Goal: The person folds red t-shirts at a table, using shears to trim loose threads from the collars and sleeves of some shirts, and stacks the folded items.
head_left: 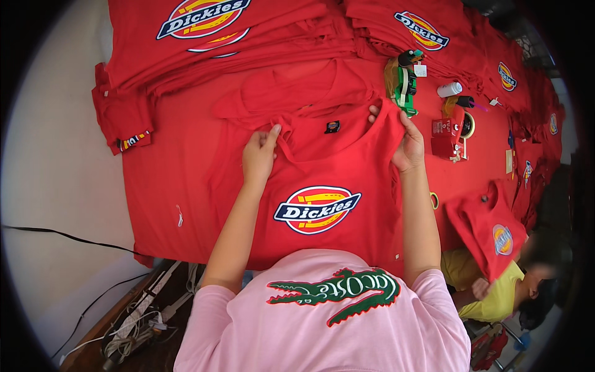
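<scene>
A red sleeveless shirt (347, 161) with a round printed logo on its chest hangs between my hands over the near part of the table. My left hand (260, 153) pinches it at the left shoulder strap. At the other strap, my right hand (409, 142) grips the cloth, thumb in front and some fingertips showing behind the armhole edge. A small dark label shows inside the neckline. Beyond it, another piece of red cloth (279, 93) lies loosely on the table.
Stacks of red shirts (297, 49) line the far side of the red-covered table (170, 180). To the right stand a green tape dispenser (405, 93), a white bottle (449, 90) and a red tape dispenser (451, 133). A co-worker in yellow (496, 297) holds up another red shirt (489, 229). Cables (133, 332) hang lower left.
</scene>
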`<state>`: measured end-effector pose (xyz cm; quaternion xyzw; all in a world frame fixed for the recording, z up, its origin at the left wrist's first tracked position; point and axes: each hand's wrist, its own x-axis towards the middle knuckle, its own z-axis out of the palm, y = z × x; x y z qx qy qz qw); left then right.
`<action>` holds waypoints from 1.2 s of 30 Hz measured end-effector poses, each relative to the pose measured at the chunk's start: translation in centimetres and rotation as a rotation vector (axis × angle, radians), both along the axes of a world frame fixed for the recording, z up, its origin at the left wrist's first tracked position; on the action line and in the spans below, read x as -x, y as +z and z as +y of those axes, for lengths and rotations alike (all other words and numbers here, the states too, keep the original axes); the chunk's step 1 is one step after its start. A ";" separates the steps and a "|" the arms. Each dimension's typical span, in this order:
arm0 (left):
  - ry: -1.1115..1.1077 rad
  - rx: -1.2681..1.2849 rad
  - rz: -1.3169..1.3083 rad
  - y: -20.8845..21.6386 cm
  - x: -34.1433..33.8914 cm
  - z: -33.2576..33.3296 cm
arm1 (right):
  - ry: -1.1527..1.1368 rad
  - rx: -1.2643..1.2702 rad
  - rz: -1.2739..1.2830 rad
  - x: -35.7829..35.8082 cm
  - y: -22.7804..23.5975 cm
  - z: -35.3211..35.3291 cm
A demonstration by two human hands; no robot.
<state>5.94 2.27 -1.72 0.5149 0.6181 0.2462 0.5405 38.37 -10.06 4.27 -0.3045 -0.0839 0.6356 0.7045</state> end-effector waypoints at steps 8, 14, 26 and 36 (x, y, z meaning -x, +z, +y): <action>-0.243 -0.969 0.604 4.6 1.6 5.2 | 0.001 0.118 -0.091 -2.0 -0.1 -0.1; 0.007 -0.883 0.705 3.6 4.3 6.4 | -0.137 0.143 -0.145 -0.9 -1.8 1.4; 0.175 0.887 -0.938 4.0 8.1 -4.1 | -0.147 -0.062 -0.058 2.1 3.6 -1.0; -0.500 0.378 -1.082 11.7 11.9 -13.1 | 0.271 -0.147 -0.117 7.0 13.2 -14.2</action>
